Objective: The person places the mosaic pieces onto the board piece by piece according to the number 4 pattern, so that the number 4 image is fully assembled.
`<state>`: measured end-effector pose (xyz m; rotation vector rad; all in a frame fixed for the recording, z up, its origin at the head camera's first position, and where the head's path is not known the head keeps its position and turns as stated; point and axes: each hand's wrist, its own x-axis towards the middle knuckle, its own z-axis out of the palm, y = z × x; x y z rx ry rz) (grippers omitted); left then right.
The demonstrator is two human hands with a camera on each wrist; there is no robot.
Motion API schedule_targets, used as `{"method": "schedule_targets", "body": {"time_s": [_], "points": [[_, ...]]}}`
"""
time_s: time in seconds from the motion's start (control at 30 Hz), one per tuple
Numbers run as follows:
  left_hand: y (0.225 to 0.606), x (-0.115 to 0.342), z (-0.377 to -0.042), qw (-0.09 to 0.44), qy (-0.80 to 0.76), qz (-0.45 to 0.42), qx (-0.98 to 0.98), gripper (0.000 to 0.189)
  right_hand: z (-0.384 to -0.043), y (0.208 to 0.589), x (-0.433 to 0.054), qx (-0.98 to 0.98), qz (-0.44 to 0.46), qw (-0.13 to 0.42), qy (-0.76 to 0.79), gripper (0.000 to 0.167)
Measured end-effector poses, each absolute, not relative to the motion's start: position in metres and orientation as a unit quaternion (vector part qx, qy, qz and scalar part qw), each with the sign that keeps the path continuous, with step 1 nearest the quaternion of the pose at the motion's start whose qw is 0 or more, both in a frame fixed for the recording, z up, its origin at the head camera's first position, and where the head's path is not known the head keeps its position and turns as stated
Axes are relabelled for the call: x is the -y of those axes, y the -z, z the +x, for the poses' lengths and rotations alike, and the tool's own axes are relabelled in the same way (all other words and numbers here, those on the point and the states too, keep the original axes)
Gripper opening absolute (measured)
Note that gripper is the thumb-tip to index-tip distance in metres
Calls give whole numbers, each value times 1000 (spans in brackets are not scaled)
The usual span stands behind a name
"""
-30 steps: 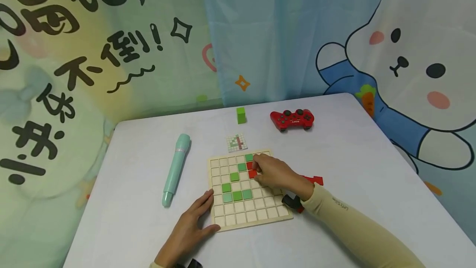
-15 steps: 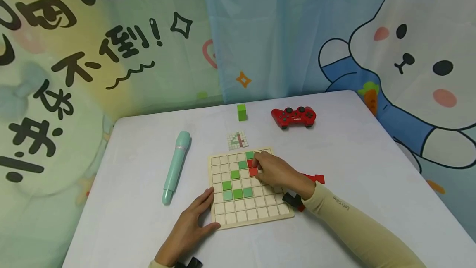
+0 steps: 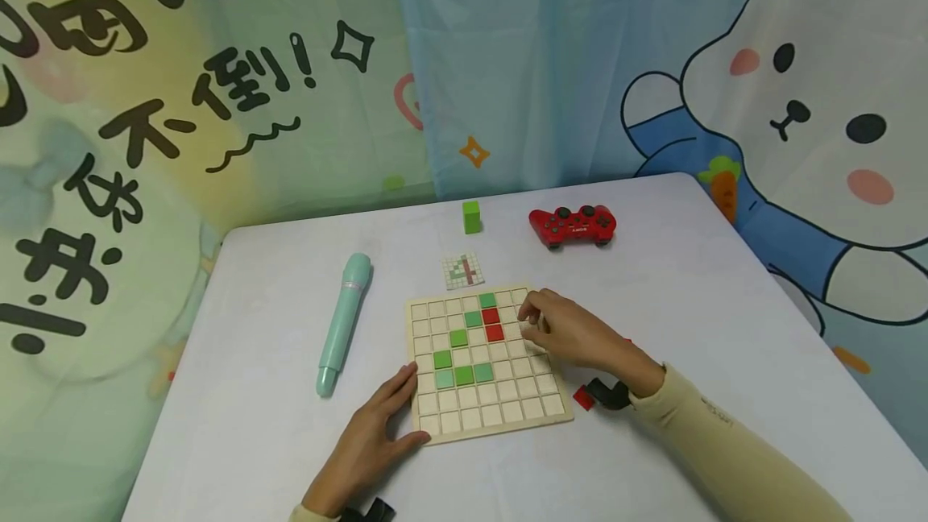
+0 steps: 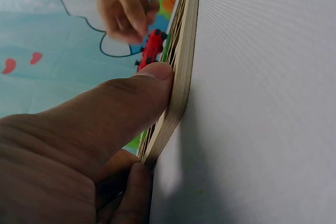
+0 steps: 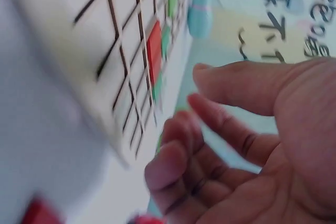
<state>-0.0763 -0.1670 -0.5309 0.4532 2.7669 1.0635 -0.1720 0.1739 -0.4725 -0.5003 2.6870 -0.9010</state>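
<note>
white table (image 3: 674,280): grid board (image 3: 490,411), card (image 3: 462,271), green block (image 3: 472,218), red gamepad (image 3: 573,226), teal tube (image 3: 344,325), red piece (image 3: 583,398)

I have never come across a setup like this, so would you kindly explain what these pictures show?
There is no machine here: a person works with two bare hands. The wide view is taken from the person's head, looking forward and down; the close-ups are taken from each wrist.

On the white table lies a wooden grid board bearing seven green tiles and two red tiles. Beyond it are a small pattern card, a green block and a red game controller. To its left lies a turquoise marker-shaped stick.

The left hand touches the board's left edge near the front corner. The right hand is above the board's right side, holding nothing that shows.
</note>
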Motion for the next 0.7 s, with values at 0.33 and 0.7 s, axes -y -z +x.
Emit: {"method": "schedule_targets", "body": {"time_s": [0.33, 0.7], "points": [[531, 167, -75, 78, -355, 148, -920, 88, -132, 470, -245, -902, -198, 155, 352, 19], [531, 166, -76, 65, -351, 157, -921, 87, -110, 492, -272, -886, -241, 213, 334, 35]]}}
